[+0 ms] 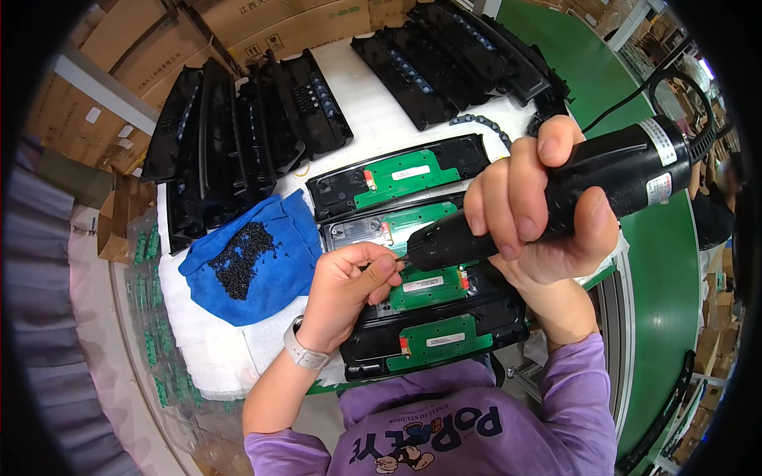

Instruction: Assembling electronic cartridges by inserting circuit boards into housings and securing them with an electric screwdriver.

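Observation:
My right hand [528, 210] is wrapped round a black corded electric screwdriver [615, 174], which lies nearly level, its nose toward the left. At the tip of its bit, my left hand [345, 285] pinches thumb and forefinger together; whatever is between them is too small to name. Beneath both hands several black plastic panels [369, 313] lie in a column, each carrying a green circuit board [432, 341] with a white label. Left of them a blue cloth [290, 238] bears a heap of small black screws [246, 266].
Black plastic housings [214, 151] stand in a row at the back left, and more housings [429, 71] lie at the back right. White foam sheeting [357, 87] covers the table. Cardboard boxes [294, 32] line the far side. A green surface [663, 317] runs along the right.

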Tool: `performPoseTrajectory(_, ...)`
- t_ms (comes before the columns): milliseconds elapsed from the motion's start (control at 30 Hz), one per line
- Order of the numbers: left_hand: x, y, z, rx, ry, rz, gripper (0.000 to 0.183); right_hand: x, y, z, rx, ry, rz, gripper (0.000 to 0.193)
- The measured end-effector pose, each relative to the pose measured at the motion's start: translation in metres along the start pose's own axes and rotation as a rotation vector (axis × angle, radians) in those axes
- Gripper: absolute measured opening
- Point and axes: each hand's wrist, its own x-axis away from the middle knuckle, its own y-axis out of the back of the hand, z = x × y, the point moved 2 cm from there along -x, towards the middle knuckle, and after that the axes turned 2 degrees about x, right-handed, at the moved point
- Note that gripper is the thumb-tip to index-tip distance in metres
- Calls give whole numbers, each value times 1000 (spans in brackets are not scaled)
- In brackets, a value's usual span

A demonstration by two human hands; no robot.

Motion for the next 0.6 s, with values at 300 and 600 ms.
performPoseTrajectory(300,4,-6,-13,-374,17,-38,9,-11,9,7,-108,47,-68,30)
performPoseTrajectory(600,-5,17,-22,-245,-155,-96,20,-4,19,-5,470,-300,-70,32)
